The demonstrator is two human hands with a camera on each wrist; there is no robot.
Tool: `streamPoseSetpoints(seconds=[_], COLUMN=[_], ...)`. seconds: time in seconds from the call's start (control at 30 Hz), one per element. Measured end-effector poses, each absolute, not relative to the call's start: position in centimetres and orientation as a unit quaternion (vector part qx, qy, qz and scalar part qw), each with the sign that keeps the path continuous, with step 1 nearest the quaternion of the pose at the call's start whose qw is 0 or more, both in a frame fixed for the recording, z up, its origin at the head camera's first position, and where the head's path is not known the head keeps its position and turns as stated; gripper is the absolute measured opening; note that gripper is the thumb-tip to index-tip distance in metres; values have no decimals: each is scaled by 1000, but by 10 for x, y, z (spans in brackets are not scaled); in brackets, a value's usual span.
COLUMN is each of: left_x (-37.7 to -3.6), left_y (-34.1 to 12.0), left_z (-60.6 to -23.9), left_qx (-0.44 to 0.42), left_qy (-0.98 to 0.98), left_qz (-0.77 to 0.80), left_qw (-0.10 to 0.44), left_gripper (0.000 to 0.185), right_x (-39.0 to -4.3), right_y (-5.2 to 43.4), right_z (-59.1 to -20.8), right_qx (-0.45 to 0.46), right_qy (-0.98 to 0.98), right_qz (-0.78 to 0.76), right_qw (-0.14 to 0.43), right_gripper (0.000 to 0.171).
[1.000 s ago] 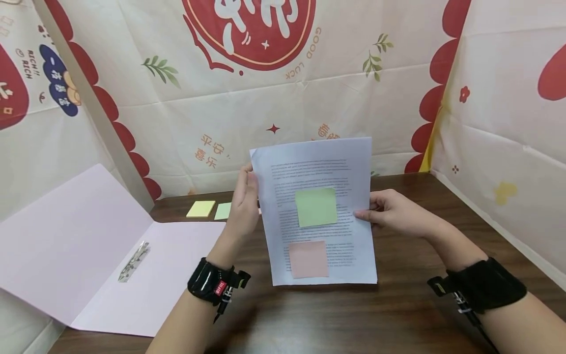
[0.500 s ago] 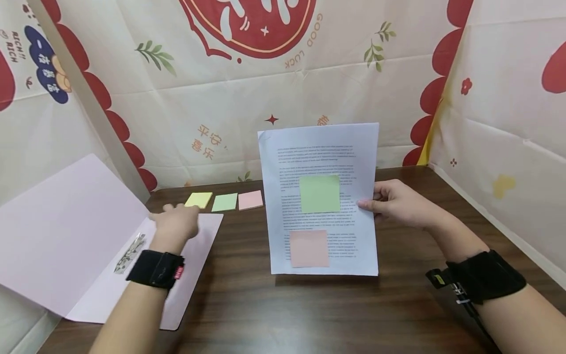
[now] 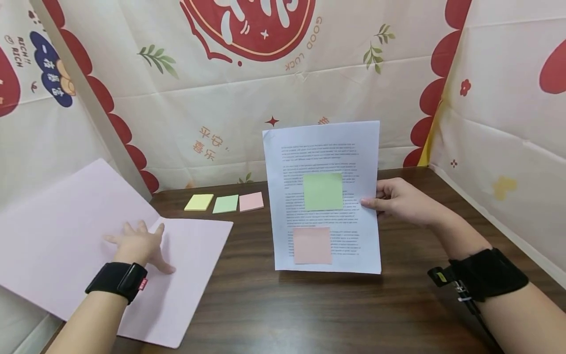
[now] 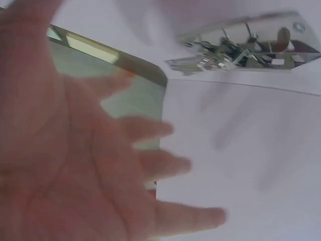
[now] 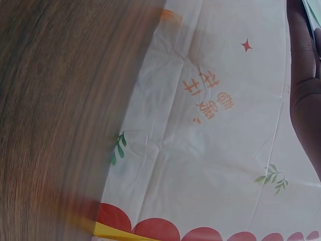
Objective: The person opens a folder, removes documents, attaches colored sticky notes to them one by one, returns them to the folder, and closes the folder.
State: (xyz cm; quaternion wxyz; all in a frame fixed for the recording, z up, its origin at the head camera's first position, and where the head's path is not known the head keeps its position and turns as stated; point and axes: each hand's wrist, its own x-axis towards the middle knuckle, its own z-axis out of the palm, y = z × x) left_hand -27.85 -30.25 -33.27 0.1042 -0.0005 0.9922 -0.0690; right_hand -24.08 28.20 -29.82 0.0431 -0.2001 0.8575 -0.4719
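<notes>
Holding a printed sheet [image 3: 325, 196] upright by its right edge, right hand [image 3: 400, 201], thumb on the front and the other fingers curled behind, bottom edge just above the dark wooden bench [image 3: 309, 309]. Stuck to the face of that sheet, left of the pinching fingers, a green sticky note [image 3: 323, 191]; lower down, a pink sticky note [image 3: 312, 245].

Resting flat on the open lilac folder [image 3: 185, 275], left hand [image 3: 139, 246], fingers straight and spread, palm down near the fold; blurred in the left wrist view, fingers [image 4: 165, 165] splayed over the pale folder page. Just beyond those fingertips in that view, a metal spring clip [image 4: 241, 47] fixed to the folder; hidden under the hand in the head view.

Lying in a row on the bench, between the two hands and farther back, three sticky note pads: yellow pad [image 3: 199, 202], green pad [image 3: 225, 203], pink pad [image 3: 251, 201], each just beside the next. Behind the bench and to both sides, a cream cloth backdrop [image 3: 247, 98] printed with red shapes.
</notes>
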Motion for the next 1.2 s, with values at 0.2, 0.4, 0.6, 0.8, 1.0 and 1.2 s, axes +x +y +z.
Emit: streamPoseSetpoints(seconds=[0.2,0.4,0.6,0.8,1.0,1.2], left_x=[-256,-247,-242,-233,-218,-217], left_y=[-267,-217,-181,-146,-83,-31], left_z=[-339,-344,-348,-350,-357,-360], left_qx=[-22,-21,56,74,97,144], left_qy=[987,978,972,976,986,983], left_qz=[-27,-43,-58,-42,-60,-95], left_qw=[155,202,219,200,119,64], left_gripper=[134,144,129,122,116,62], right_x=[-237,-234,-230,-225,-225,-225], right_y=[288,292,298,305,312,319], right_z=[-297,-291,-283,-272,-270,-285], right_qx=[-202,-202,-200,-192,-186,-146], right_qy=[862,866,861,863,843,815], right_qz=[-463,-456,-466,-467,-497,-523], right_qw=[37,30,22,13,89,201], right_gripper=[37,37,38,39,43,46])
